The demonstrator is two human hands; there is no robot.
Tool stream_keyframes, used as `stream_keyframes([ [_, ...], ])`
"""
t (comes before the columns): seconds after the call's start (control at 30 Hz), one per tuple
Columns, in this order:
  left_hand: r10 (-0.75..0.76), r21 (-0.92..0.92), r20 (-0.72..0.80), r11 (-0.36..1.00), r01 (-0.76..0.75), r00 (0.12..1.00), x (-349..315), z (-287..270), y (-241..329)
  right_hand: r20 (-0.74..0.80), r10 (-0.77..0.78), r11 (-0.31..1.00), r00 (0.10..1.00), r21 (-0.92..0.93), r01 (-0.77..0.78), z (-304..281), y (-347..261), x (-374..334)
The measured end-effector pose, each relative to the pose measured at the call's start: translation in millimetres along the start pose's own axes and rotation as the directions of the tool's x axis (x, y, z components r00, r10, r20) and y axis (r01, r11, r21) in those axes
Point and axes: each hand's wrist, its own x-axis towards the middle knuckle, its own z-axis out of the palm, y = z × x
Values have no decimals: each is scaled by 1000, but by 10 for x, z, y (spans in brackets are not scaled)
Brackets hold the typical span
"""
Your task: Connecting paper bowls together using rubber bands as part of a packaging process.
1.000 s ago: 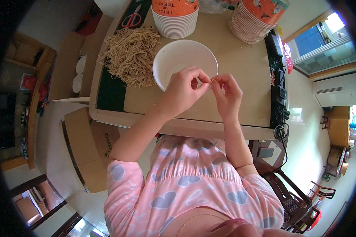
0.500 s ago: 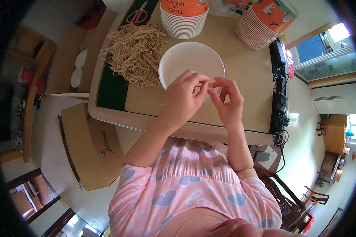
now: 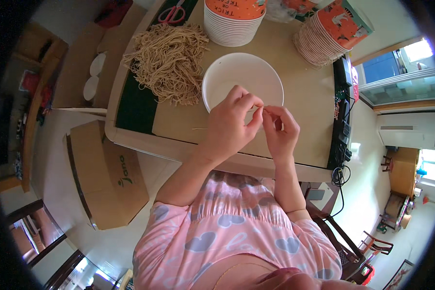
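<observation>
My left hand (image 3: pixel 234 123) and my right hand (image 3: pixel 282 130) meet over the near rim of a white paper bucket (image 3: pixel 227 77), which stands with its mouth facing up. Thumb and forefinger of each hand are pinched together, fingertips touching or nearly so. Between them shows a tiny bit of tan string (image 3: pixel 263 108), mostly hidden by the fingers. A short tan string end (image 3: pixel 199 128) lies on the table left of my left wrist. A loose heap of beige string (image 3: pixel 169 63) lies to the left of the bucket.
Behind the bucket stands a stack of orange-and-white paper buckets (image 3: pixel 234 24); a second, tilted stack (image 3: pixel 324 36) is at the far right. Red-handled scissors (image 3: pixel 172 13) lie beyond the string. Black power strips and cables (image 3: pixel 344 130) line the table's right edge. Cardboard boxes (image 3: pixel 108 176) stand left.
My fingertips have drawn closer together, still pinching above the bucket's near rim. The table and its things sit slightly further right in the picture, as the view has shifted.
</observation>
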Motion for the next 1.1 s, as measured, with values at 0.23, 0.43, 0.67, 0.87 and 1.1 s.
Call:
stream_keyframes([
  [0.23, 16, 80, 8, 997, -16, 1000, -35, -38, -11, 49, -24, 973, 999, -230, 34, -64, -163, 49],
  [0.43, -7, 26, 10, 1000, 7, 1000, -25, -61, 1, 73, 28, 975, 997, -224, -11, -52, -311, 73],
  [0.67, -12, 11, -5, 1000, 12, 1000, -11, -58, -12, 85, 9, 991, 996, -135, 3, -54, -234, 18],
  [0.87, -24, -1, 13, 1000, 24, 1000, -16, -56, 6, 44, -27, 998, 999, -55, 29, -29, -154, -12],
  [1.1, -4, 19, -6, 1000, 4, 1000, -19, -29, -27, 45, -19, 993, 999, -115, 24, -33, -159, -5],
])
